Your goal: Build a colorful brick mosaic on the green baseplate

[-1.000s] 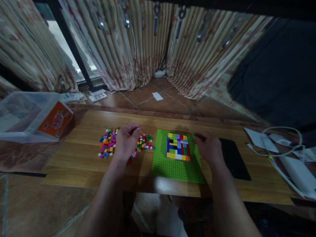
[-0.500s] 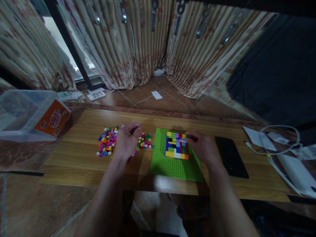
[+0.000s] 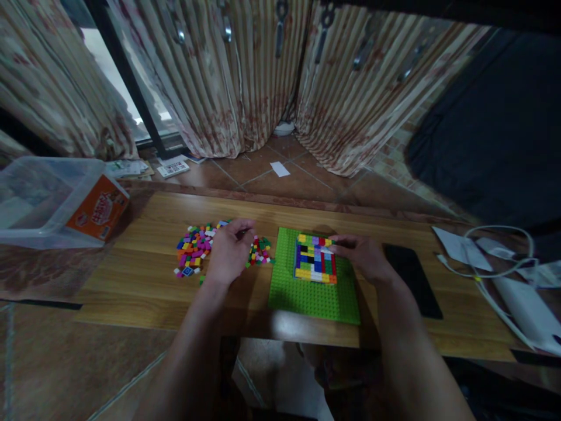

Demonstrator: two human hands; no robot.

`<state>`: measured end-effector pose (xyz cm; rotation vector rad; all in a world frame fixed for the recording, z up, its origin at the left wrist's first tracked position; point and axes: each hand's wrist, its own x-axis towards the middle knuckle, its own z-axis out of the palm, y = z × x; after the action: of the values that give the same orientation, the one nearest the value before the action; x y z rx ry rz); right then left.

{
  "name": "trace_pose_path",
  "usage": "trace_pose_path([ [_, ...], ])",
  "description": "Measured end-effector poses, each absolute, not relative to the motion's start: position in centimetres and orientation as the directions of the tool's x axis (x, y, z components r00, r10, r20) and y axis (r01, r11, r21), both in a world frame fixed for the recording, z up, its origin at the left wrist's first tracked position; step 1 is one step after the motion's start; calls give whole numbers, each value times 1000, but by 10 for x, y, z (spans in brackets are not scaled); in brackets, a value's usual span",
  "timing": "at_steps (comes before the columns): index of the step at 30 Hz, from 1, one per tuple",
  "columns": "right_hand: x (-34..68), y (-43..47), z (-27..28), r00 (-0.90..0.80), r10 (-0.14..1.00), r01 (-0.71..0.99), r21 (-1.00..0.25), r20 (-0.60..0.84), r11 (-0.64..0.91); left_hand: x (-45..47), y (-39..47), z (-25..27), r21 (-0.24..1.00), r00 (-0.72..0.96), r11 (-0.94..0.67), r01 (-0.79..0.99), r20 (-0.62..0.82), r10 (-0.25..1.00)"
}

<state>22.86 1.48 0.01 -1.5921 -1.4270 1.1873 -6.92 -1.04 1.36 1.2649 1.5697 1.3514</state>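
Tabletop (image 3: 135, 292) shows between baseplate (image 3: 313, 301) and phone (image 3: 412, 278) | right hand (image 3: 362, 254) at build (image 3: 316, 261) edge | left hand (image 3: 231, 252) at bricks (image 3: 195, 247) (grips unclear)

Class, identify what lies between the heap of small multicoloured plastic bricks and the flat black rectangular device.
In the head view, a green studded plastic baseplate lies there, bearing a rectangular multicoloured brick build; the right hand is at its far right corner.

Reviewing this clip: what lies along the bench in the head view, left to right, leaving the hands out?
Clear plastic bin → loose bricks → green baseplate → flat black slab → white cable.
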Motion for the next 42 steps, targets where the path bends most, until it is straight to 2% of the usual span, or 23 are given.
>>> trace_pose_path([
  [4,231,17,-2,-78,973,325,-928,-217,-181,-66,-11,13,966,-264,-24,257,95,960],
  [11,232,13,-1,-152,970,282,-949,-190,-141,-63,-11,12,957,-224,-43,288,111,968],
  [15,237,8,2,16,993,304,-946,-115,-114,-67,-10,8,941,-215,-34,338,112,970],
  [18,240,5,2,107,988,379,-914,-113,-146,-64,-11,6,925,-88,-48,377,87,992],
  [22,238,3,-3,90,983,464,-866,-163,-186,-42,-18,7,907,163,-89,411,22,986],
  [27,226,2,-7,45,979,436,-878,-199,-199,-10,-31,11,842,281,-59,537,-113,953],
  [31,219,3,-7,54,975,490,-845,-215,-214,-1,-37,13,819,247,-30,572,-137,959],
  [37,220,8,-2,99,976,685,-698,-195,-209,-4,-37,10,826,282,-58,561,-125,951],
  [39,221,9,-2,133,980,716,-670,-145,-197,-12,-35,10,846,282,-75,528,-91,955],
  [42,224,9,-3,185,983,749,-648,7,-137,-35,-28,13,860,228,-103,500,-16,973],
])
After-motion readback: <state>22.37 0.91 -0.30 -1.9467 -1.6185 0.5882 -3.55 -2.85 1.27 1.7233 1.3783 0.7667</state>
